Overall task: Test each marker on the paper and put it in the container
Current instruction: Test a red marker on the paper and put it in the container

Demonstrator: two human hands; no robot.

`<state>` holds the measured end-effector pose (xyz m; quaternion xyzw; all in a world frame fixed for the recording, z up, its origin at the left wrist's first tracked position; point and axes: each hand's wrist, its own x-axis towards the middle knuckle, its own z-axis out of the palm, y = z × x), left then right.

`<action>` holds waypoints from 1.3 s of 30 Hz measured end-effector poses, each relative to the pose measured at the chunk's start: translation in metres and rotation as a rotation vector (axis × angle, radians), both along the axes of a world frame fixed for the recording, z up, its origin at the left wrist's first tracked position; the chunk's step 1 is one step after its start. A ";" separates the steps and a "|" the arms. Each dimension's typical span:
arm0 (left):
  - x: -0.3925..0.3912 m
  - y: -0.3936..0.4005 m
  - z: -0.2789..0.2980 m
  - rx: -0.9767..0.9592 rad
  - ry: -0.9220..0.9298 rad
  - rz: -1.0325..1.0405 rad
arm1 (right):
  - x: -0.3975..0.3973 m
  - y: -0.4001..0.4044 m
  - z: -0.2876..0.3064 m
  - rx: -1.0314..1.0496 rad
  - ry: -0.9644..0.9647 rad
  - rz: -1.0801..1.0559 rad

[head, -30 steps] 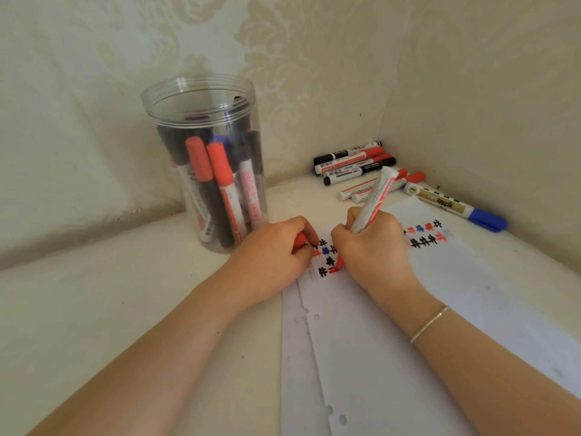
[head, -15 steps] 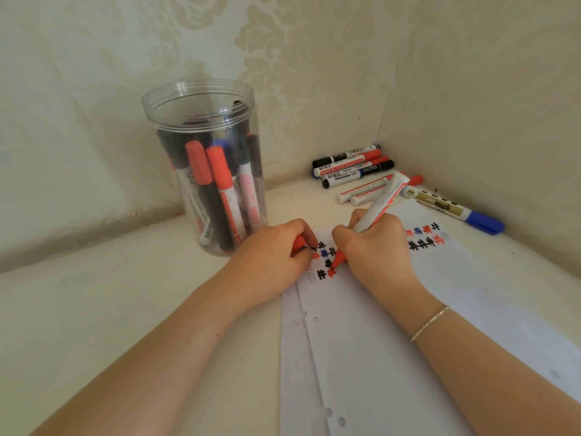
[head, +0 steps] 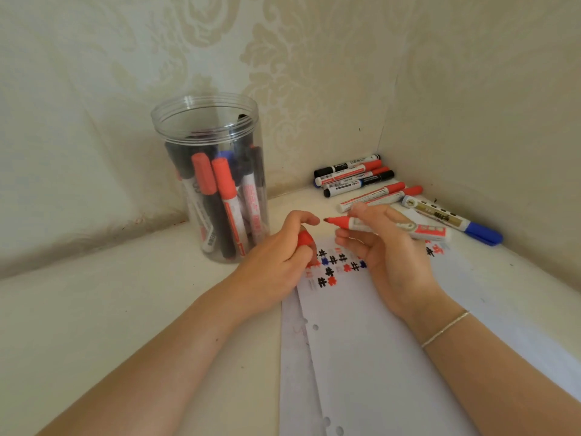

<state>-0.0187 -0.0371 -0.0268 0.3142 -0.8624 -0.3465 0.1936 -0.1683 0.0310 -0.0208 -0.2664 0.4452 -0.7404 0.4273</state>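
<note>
Left of the white paper sheet [head: 361, 357] stands one clear plastic jar [head: 217, 177] of markers. The left hand [head: 276, 262] grips one red cap [head: 304, 239]; the right hand [head: 386, 253] pinches one uncapped red marker [head: 390, 227] above the paper. Beyond the paper lie seven loose markers [head: 364, 184].

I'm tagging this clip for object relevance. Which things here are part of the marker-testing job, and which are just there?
Part of the job:
- red marker, uncapped, in right hand
- red cap, in left hand
- paper with test marks
- clear container holding markers
- markers by the wall

Just there:
- patterned wall
- bracelet
</note>
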 end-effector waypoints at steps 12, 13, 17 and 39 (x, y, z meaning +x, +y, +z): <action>-0.002 0.009 0.003 -0.070 -0.045 -0.057 | 0.003 0.001 -0.006 0.064 0.266 0.074; -0.002 0.010 0.003 -0.088 -0.045 -0.062 | 0.003 0.001 -0.005 0.073 0.292 0.105; 0.000 0.009 0.005 -0.104 0.049 -0.048 | 0.002 0.003 -0.001 0.036 0.128 0.222; -0.017 0.025 0.009 -0.100 0.285 0.159 | 0.012 0.002 0.023 0.087 0.438 -0.240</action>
